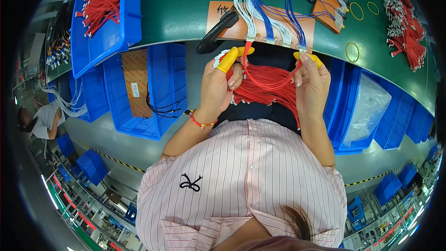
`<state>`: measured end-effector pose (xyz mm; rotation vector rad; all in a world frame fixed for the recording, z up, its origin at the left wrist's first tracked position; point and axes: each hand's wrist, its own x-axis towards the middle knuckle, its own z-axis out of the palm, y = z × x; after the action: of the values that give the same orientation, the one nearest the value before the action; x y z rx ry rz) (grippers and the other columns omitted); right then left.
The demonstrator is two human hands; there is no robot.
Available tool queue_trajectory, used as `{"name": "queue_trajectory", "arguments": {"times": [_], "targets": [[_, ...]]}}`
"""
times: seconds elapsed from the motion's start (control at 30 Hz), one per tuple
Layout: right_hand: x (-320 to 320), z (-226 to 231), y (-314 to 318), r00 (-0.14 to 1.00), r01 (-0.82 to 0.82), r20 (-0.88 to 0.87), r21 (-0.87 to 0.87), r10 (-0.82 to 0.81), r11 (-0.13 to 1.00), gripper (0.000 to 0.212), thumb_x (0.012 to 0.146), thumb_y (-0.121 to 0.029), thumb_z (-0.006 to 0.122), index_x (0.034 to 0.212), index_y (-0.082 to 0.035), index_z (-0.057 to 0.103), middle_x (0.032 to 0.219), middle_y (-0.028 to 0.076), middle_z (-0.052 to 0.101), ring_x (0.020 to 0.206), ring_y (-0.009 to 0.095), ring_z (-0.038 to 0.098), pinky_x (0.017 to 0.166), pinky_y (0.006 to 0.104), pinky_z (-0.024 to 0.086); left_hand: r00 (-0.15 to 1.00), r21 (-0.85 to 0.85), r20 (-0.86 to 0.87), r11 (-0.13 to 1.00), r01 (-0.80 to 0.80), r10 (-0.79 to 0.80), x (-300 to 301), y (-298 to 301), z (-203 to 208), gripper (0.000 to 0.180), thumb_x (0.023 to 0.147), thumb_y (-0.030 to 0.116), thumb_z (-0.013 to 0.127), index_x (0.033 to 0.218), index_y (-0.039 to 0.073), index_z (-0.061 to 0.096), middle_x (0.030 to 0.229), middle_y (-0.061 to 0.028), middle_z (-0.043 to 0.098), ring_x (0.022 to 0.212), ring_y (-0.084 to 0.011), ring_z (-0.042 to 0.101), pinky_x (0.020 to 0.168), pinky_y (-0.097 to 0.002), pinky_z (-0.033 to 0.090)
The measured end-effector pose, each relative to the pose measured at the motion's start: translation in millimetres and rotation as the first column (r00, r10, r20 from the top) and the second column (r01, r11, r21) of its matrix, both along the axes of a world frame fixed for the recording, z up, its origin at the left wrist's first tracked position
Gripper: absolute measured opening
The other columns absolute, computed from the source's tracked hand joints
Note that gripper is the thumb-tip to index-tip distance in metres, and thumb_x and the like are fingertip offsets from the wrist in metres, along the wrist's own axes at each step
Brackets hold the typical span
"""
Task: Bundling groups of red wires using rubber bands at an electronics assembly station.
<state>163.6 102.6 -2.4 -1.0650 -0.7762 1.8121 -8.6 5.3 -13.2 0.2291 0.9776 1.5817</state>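
Note:
My left hand (217,86), with yellow finger cots, is closed around several red cables whose white connectors stick out beside the thumb. Its fingertips are at one end of a looped red cable (246,60), just below a white connector (251,37) at the table edge. My right hand (312,81), also in yellow cots, pinches the loop's other end below a connector (302,48) with blue wires. White wires (242,2) and blue wires (289,0) run from this row of connectors across the table. Under the loop, a thick bundle of red cables (272,94) lies on my lap.
On the green table (172,9) are a black-handled tool (218,32), an orange block (329,7) and yellow rings (352,52). A blue bin (132,14) of red cables stands left, more red cables (404,37) right. Blue crates (167,88) sit below. Another person (44,118) is far left.

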Motion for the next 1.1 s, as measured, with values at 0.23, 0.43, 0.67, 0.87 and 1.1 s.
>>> {"name": "queue_trajectory", "arguments": {"times": [0.23, 0.43, 0.67, 0.87, 1.1], "targets": [[-1, 0, -1, 0.999, 0.000, -0.036, -0.027, -0.001, 1.000, 0.017, 0.091, -0.014, 0.065, 0.094, 0.003, 0.066, 0.075, 0.006, 0.064, 0.047, 0.006, 0.046, 0.051, 0.0225, 0.042, 1.000, -0.018, -0.019, 1.000, 0.003, -0.004, 0, 4, 0, 0.029, 0.101, 0.016, 0.040, 0.107, -0.007, 0.056, 0.076, -0.0047, 0.054, 0.048, -0.0029, 0.033, 0.044, -0.0191, 0.028], [-6, 3, -5, 0.991, 0.068, -0.107, -0.117, -0.081, 0.991, 0.017, 0.092, -0.013, 0.064, 0.097, 0.003, 0.064, 0.076, 0.004, 0.062, 0.054, 0.006, 0.048, 0.054, 0.0202, 0.041, 0.998, 0.005, -0.059, 1.000, 0.009, -0.009, 6, 14, 5, 0.030, 0.102, 0.019, 0.040, 0.106, -0.006, 0.056, 0.086, -0.0060, 0.058, 0.051, -0.0035, 0.036, 0.047, -0.0192, 0.030], [17, 1, 4, 0.973, -0.174, 0.158, 0.013, 0.170, 0.985, 0.029, 0.098, -0.022, 0.054, 0.101, 0.005, 0.065, 0.078, 0.002, 0.060, 0.065, 0.008, 0.050, 0.062, 0.0232, 0.041, 0.998, 0.018, -0.054, 0.999, 0.044, -0.043, 3, 9, 9, 0.032, 0.102, 0.021, 0.043, 0.109, -0.006, 0.058, 0.084, -0.0056, 0.059, 0.052, -0.0035, 0.038, 0.048, -0.0186, 0.031], [20, -2, -3, 0.946, -0.263, 0.234, 0.147, 0.224, 0.954, 0.029, 0.099, -0.021, 0.053, 0.104, 0.005, 0.066, 0.081, 0.003, 0.062, 0.072, 0.007, 0.052, 0.068, 0.0222, 0.042, 0.991, 0.031, -0.067, 0.992, 0.122, -0.120, 0, 19, 10, 0.032, 0.102, 0.020, 0.043, 0.112, -0.006, 0.057, 0.081, -0.0046, 0.059, 0.054, -0.0039, 0.039, 0.049, -0.0187, 0.031], [13, -12, 8, 0.954, -0.295, 0.111, 0.165, 0.280, 0.941, 0.028, 0.098, -0.018, 0.053, 0.103, 0.007, 0.066, 0.074, 0.005, 0.062, 0.069, 0.009, 0.054, 0.069, 0.0232, 0.043, 0.986, 0.020, -0.081, 0.989, 0.145, -0.143, 1, 22, 8, 0.027, 0.102, 0.022, 0.043, 0.100, 0.000, 0.058, 0.066, 0.0002, 0.048, 0.059, -0.0067, 0.039, 0.056, -0.0215, 0.034]]}}
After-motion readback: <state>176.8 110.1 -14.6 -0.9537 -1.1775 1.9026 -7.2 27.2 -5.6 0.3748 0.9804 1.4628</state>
